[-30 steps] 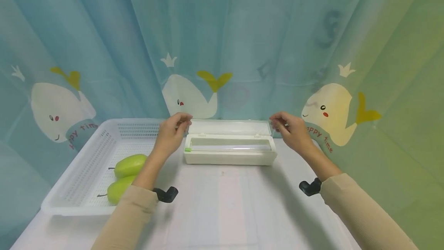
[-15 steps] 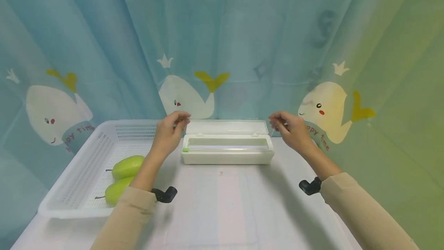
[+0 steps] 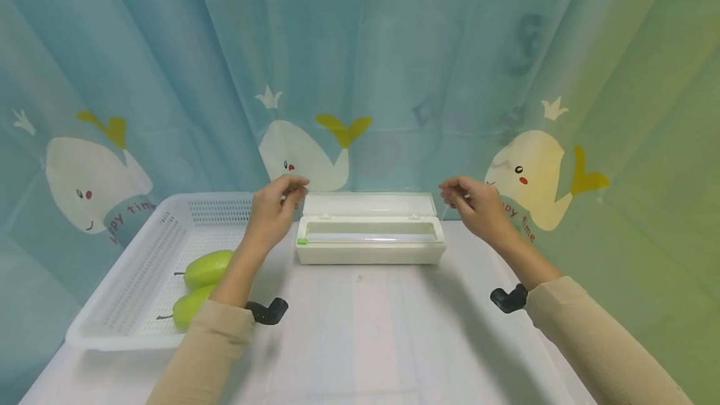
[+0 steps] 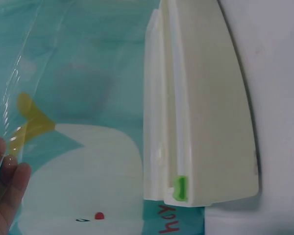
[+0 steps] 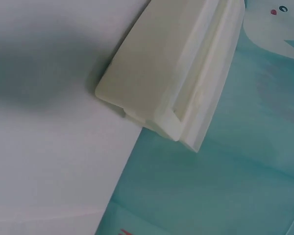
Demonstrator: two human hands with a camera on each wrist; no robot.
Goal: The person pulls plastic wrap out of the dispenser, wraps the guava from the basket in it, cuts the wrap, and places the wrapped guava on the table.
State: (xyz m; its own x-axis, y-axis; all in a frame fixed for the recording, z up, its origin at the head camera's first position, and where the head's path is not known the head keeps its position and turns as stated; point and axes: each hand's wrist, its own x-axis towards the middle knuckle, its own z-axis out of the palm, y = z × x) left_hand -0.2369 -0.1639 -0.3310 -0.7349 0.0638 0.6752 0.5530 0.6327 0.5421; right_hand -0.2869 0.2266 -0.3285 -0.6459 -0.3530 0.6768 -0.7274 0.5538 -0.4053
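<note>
The left hand (image 3: 272, 212) and right hand (image 3: 479, 208) pinch clear film (image 4: 27, 68), spread near the white dispenser (image 3: 371, 255) on the far side of the desk (image 3: 332, 336). Stretching looks in hand; the next move likely needs even tension, the open lid (image 3: 369, 205) a possible snag. Left, green pears (image 3: 208, 267) lie in a basket (image 3: 129, 342).

White box (image 3: 371, 254), green tab (image 4: 181, 188)

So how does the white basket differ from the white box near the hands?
The basket is wide and dotted with holes; the box is narrow and smooth-fronted. The basket is uncovered and holds green fruit; the box has a lid, swung open. Both sit on the table.
</note>
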